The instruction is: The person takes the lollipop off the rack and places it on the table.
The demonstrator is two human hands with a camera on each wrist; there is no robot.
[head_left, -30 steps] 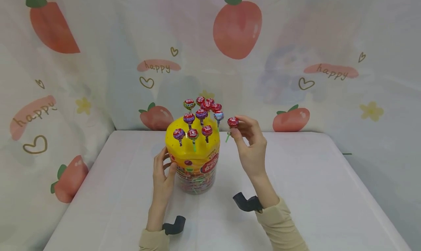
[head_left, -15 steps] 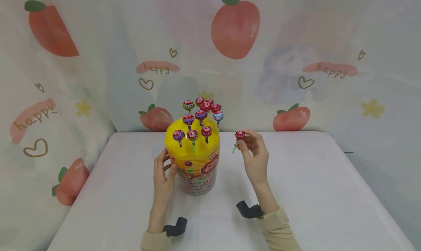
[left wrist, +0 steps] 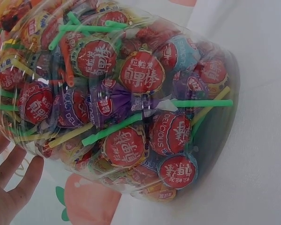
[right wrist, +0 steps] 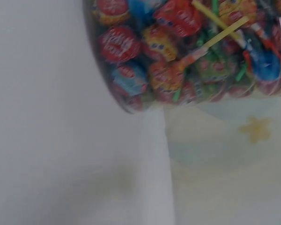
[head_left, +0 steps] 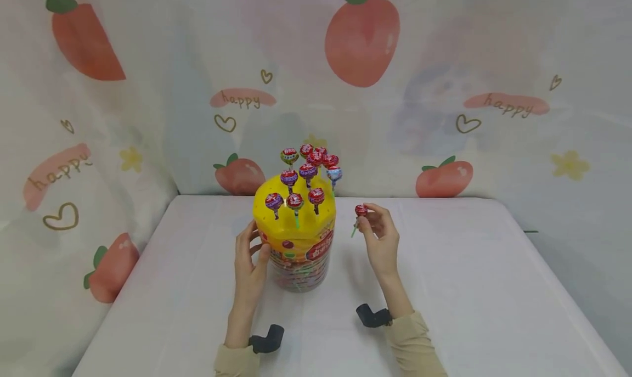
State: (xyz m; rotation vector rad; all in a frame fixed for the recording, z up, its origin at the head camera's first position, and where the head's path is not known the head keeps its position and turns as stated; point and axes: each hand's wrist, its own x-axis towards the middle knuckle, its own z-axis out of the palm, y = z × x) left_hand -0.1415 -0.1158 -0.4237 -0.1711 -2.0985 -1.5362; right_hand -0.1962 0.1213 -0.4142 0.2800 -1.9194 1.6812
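Right hand (head_left: 382, 242) grip nearly closed, pinching 1 lollipop (head_left: 361, 210), right of frame centre. Left hand (head_left: 250, 268) loosely spread against jar (head_left: 299, 249), centre. Step: probably lollipop handling; next move calls for steady pinch, jar braced.

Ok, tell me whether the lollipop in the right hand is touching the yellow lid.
Apart. The head view shows a strip of white table between the lollipop in the right hand and the yellow lid.

We list three views: head, facing forward and down over the counter (head_left: 459, 289); both wrists, close, sharing the jar (head_left: 298, 242).
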